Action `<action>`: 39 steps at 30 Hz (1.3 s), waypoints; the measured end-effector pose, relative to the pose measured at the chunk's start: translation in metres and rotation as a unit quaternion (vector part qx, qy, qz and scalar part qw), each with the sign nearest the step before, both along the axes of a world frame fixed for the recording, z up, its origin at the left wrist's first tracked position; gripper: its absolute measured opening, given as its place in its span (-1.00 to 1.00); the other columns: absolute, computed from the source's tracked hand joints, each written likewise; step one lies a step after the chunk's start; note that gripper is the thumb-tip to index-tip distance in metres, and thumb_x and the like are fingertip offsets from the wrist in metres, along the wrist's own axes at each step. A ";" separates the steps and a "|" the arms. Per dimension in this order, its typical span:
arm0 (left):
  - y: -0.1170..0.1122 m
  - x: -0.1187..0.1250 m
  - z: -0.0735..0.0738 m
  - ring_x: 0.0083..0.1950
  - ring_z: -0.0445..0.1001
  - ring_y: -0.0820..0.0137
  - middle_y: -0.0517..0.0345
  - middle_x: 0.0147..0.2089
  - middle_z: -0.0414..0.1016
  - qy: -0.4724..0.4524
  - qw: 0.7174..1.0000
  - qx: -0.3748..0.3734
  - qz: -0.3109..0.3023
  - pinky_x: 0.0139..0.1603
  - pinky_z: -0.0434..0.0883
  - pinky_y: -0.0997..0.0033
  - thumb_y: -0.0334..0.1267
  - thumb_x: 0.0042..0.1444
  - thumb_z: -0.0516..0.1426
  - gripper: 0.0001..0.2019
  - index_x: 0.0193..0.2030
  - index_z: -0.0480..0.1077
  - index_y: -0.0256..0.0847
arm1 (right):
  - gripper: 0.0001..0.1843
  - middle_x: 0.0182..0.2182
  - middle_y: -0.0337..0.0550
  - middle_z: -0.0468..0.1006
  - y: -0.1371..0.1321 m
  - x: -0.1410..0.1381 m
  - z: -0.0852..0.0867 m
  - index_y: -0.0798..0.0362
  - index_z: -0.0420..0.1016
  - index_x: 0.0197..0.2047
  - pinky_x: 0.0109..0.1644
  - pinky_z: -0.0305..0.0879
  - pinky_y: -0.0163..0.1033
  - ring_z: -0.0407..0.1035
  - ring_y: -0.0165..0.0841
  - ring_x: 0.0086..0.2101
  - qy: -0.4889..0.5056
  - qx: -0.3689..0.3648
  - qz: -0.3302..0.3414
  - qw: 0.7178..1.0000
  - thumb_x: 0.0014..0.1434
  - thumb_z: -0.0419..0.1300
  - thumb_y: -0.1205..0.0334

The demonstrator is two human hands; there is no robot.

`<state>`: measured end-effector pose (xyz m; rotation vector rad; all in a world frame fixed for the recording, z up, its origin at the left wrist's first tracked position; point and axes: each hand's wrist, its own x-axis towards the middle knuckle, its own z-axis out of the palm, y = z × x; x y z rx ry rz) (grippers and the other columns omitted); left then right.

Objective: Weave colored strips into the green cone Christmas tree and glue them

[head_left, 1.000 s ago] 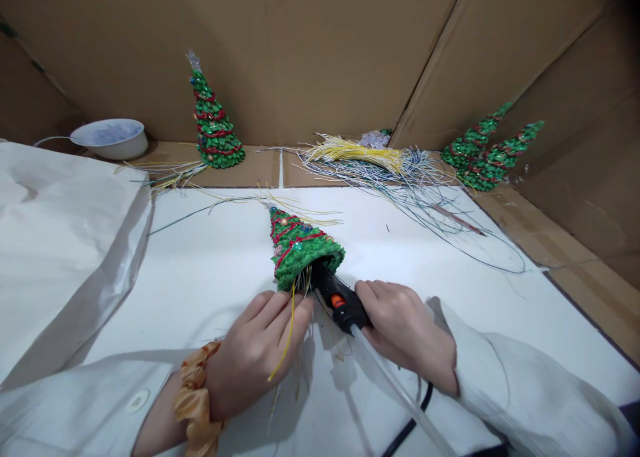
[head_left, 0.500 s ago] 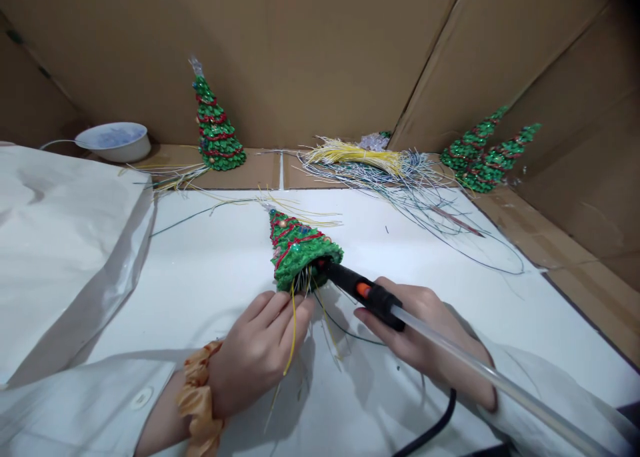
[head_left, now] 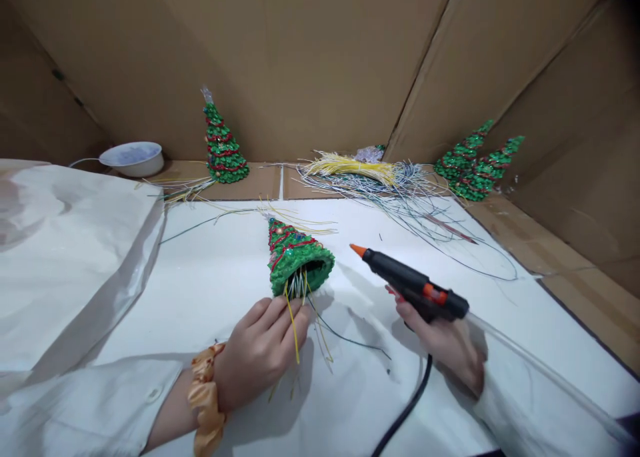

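Note:
A small green Christmas tree (head_left: 295,260) with red garland lies tilted on the table, its hollow base facing me. White and yellow wires (head_left: 299,285) come out of that opening. My left hand (head_left: 265,343) is closed at the lower rim, fingers pinched around the wires; whether they also grip the rim is hidden. My right hand (head_left: 445,347) is wrapped round the handle of a black hot glue gun (head_left: 407,280) with an orange nozzle. The nozzle points at the tree from the right, apart from it. A clear glue stick (head_left: 545,373) runs out of the gun's back.
Another decorated tree (head_left: 225,150) stands at the back left near a white bowl (head_left: 133,160). A bundle of yellow and white wires (head_left: 355,170) lies at the back. Two more trees (head_left: 480,167) are at the right. White paper (head_left: 75,257) covers the left side; a black cord (head_left: 407,407) trails below.
The glue gun has come out of the tree's hollow base and moved right with my right hand. My left hand stays at the rim. The view has tilted slightly.

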<state>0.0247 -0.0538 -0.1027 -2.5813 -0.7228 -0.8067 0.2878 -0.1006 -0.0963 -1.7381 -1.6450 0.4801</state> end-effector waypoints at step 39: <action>-0.011 0.039 -0.011 0.06 0.28 0.28 0.08 0.15 0.36 0.107 0.963 -0.080 0.236 -0.01 0.16 0.34 -0.15 0.15 0.03 -0.61 0.10 0.28 -0.22 | -0.59 -0.13 -0.09 0.42 0.082 0.036 -0.035 -0.02 0.31 -0.07 -0.03 0.31 -0.04 0.36 -0.28 -0.17 0.514 -0.241 0.218 0.794 0.00 0.29 0.19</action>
